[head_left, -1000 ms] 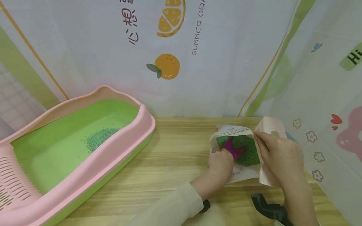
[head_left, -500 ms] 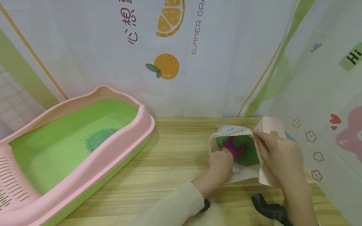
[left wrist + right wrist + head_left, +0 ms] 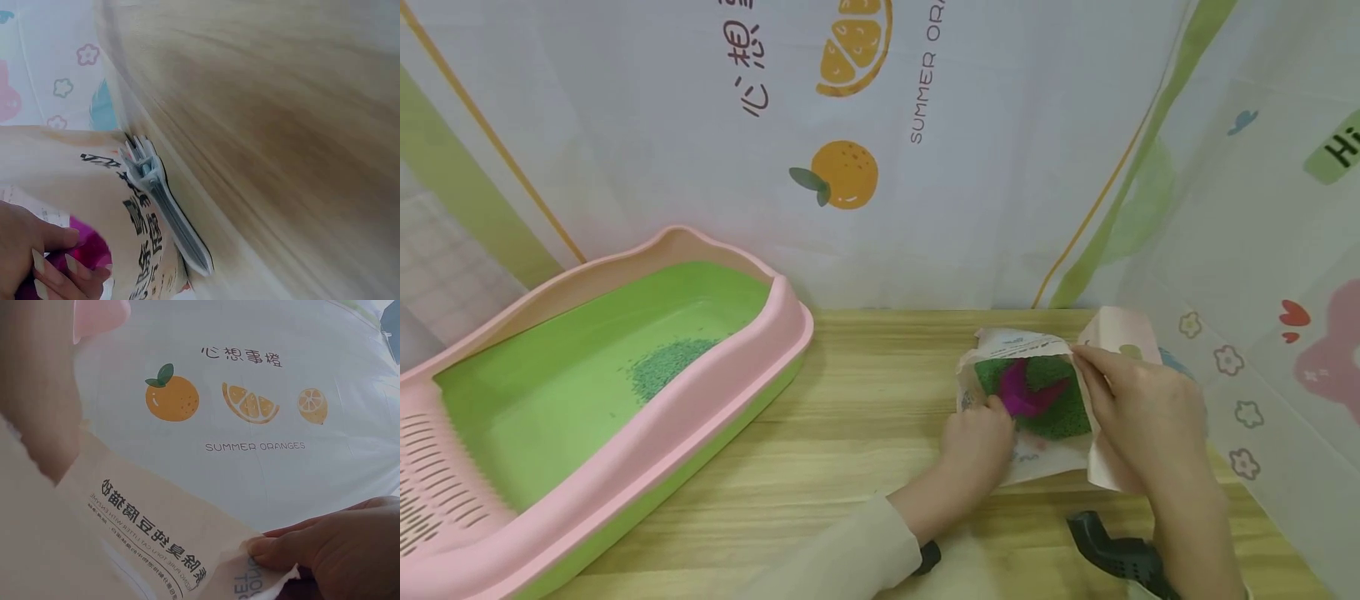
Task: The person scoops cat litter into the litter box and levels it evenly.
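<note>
My left hand grips a magenta scoop by its handle end. The scoop's head lies over green cat litter inside an opened paper bag. Part of the scoop is hidden by my fingers. At the bag's right edge, my right hand pinches the torn rim between thumb and fingers. The right wrist view shows that same hand on the printed rim of the bag. In the left wrist view, curled fingers hold the scoop beside the bag.
A green litter box with a pink rim stands on the wooden table at the left, with a small heap of green litter in it. A grey pronged tool lies along the bag. Printed sheeting hangs behind.
The scoop has shifted slightly right in the bag and shows more of its head. My left wrist has drawn a little left. My right hand stays on the rim.
</note>
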`<action>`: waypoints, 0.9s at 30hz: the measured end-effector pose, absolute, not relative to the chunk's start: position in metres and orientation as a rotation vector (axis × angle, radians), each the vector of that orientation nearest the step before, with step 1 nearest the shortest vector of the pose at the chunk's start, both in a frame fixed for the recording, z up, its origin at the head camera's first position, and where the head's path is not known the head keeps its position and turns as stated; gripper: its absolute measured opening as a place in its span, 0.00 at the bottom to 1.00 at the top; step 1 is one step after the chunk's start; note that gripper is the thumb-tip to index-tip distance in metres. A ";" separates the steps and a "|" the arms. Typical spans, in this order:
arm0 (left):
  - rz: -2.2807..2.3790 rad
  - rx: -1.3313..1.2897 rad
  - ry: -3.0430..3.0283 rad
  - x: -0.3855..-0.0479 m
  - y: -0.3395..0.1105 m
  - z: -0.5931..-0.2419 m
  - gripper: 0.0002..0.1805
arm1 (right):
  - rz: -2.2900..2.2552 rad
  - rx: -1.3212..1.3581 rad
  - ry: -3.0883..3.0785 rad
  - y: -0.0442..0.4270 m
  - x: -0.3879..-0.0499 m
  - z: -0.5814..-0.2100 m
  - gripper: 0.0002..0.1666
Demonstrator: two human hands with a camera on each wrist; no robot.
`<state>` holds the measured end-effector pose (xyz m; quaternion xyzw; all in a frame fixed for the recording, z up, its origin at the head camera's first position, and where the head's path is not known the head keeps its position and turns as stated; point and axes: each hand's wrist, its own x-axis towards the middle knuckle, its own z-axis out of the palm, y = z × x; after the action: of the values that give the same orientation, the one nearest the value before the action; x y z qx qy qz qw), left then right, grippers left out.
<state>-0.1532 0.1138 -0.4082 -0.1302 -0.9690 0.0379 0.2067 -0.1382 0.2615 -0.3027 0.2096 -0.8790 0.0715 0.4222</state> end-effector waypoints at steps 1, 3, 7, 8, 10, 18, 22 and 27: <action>0.109 -0.367 -2.699 -0.152 0.111 -0.407 0.16 | 0.178 0.523 -2.200 0.262 -0.138 -0.303 0.09; 0.122 -0.383 -2.704 -0.149 0.105 -0.406 0.18 | 0.176 0.522 -2.198 0.262 -0.139 -0.302 0.09; 0.131 -0.418 -2.692 -0.144 0.095 -0.404 0.24 | 0.179 0.526 -2.192 0.263 -0.139 -0.302 0.09; 0.118 -0.423 -2.683 -0.143 0.093 -0.403 0.25 | 0.181 0.528 -2.190 0.263 -0.139 -0.302 0.09; 0.069 -0.434 -2.675 -0.141 0.089 -0.403 0.25 | 0.182 0.531 -2.188 0.264 -0.139 -0.302 0.09; -0.046 -0.503 -2.724 -0.125 0.064 -0.397 0.23 | 0.189 0.545 -2.180 0.264 -0.139 -0.302 0.08; 0.000 -0.535 -2.676 -0.115 0.048 -0.395 0.23 | 0.190 0.540 -2.192 0.262 -0.139 -0.302 0.08; -0.024 -0.530 -2.636 -0.104 0.032 -0.393 0.20 | 0.196 0.526 -2.202 0.261 -0.139 -0.302 0.07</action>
<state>-0.1043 0.0318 -0.3932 -0.1922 -0.9553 -0.0086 0.2245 -0.1392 0.2615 -0.3021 0.2098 -0.8790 0.0783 0.4210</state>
